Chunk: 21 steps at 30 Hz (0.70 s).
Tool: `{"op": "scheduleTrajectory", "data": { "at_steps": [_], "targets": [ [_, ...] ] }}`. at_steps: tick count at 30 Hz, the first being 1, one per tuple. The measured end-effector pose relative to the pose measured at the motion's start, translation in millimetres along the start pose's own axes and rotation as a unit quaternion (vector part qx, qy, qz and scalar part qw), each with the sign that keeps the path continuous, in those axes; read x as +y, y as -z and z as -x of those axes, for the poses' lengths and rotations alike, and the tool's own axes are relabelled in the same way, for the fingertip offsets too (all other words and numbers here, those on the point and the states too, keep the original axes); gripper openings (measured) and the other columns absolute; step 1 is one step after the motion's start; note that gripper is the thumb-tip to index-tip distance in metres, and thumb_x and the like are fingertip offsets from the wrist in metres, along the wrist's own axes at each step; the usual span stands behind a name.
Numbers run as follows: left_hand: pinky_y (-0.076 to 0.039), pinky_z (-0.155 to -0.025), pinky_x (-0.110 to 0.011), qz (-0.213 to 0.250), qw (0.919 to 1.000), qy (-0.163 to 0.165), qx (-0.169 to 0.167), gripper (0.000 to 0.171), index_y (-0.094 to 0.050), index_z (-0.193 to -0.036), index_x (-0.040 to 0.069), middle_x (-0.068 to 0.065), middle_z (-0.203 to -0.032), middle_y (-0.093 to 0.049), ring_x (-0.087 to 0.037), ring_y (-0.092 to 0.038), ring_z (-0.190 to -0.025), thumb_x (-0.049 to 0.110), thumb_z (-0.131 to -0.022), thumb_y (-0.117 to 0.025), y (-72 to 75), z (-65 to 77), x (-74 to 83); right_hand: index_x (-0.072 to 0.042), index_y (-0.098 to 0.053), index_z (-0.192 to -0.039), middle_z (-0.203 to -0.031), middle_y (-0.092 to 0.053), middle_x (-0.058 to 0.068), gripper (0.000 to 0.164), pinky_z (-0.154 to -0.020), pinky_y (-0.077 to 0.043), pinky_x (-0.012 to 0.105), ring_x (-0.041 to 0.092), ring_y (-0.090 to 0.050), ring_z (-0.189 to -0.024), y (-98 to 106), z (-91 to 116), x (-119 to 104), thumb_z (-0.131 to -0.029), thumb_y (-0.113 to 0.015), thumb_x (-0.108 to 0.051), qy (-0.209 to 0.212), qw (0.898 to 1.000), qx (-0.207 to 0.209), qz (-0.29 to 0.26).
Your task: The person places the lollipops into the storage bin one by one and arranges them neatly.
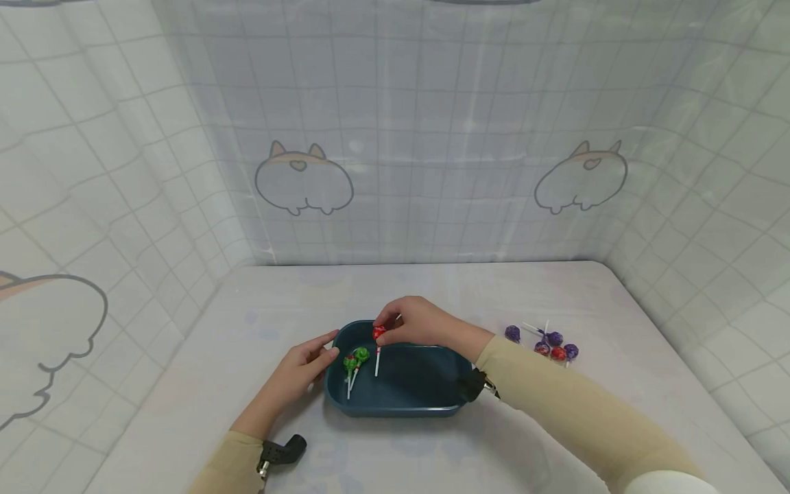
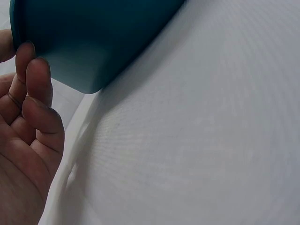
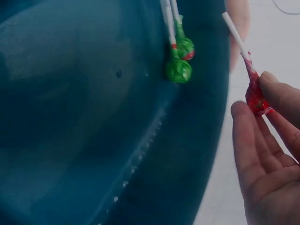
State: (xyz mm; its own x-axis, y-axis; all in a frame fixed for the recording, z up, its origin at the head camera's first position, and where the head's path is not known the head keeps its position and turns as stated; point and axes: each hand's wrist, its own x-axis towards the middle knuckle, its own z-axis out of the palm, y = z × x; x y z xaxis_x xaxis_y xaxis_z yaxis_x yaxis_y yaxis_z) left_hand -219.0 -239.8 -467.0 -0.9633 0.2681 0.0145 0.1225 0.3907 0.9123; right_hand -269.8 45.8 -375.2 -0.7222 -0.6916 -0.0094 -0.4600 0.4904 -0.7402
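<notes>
A dark teal tray (image 1: pixel 407 412) stands on the table, with two green-wrapped lollipops (image 3: pixel 179 70) lying inside at its left end. My left hand (image 1: pixel 305 363) grips the tray's left end, thumb at the rim and fingertips (image 2: pixel 38 77) against the outer wall. Over the tray's back left part, my right hand (image 1: pixel 413 322) pinches a red-wrapped lollipop (image 1: pixel 379 333) by its candy head. Its white stick points down toward the tray floor in the head view. The right wrist view shows the red wrapper (image 3: pixel 257 96) between thumb and fingers.
To the right of the tray, several purple-wrapped lollipops (image 1: pixel 554 339) and red ones (image 1: pixel 558 353) lie in a loose group on the white table (image 1: pixel 278 295). Grid-patterned curtains (image 1: pixel 420 137) enclose the table at the back and sides.
</notes>
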Motion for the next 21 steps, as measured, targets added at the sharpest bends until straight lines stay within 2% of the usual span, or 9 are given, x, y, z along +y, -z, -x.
{"op": "scheduleTrajectory", "data": {
  "at_steps": [10, 21],
  "targets": [
    [-0.045, -0.050, -0.033, 0.000, 1.0000, 0.008, 0.003, 0.055, -0.051, -0.145, 0.015, -0.009, -0.078, -0.058, -0.023, -0.052, -0.060, 0.040, -0.097, -0.063, 3.1, 0.9, -0.6, -0.013, -0.075, -0.106, -0.091, -0.069, -0.012, 0.023, -0.078, -0.050, 0.019, -0.001, -0.063, -0.084, -25, -22, -4, -0.086, -0.080, -0.023, -0.002, 0.997, -0.046, 0.067],
    [-0.044, -0.050, -0.033, 0.009, 0.9999, 0.004, 0.000, 0.055, -0.051, -0.144, 0.012, -0.010, -0.079, -0.057, -0.026, -0.051, -0.061, 0.039, -0.098, -0.062, 1.0, 1.6, 1.2, -0.014, -0.076, -0.096, -0.083, -0.065, -0.013, 0.016, -0.072, -0.049, 0.020, 0.001, -0.060, -0.077, -37, -29, 0, -0.084, -0.081, -0.022, -0.029, 0.989, -0.082, 0.120]
  ]
}}
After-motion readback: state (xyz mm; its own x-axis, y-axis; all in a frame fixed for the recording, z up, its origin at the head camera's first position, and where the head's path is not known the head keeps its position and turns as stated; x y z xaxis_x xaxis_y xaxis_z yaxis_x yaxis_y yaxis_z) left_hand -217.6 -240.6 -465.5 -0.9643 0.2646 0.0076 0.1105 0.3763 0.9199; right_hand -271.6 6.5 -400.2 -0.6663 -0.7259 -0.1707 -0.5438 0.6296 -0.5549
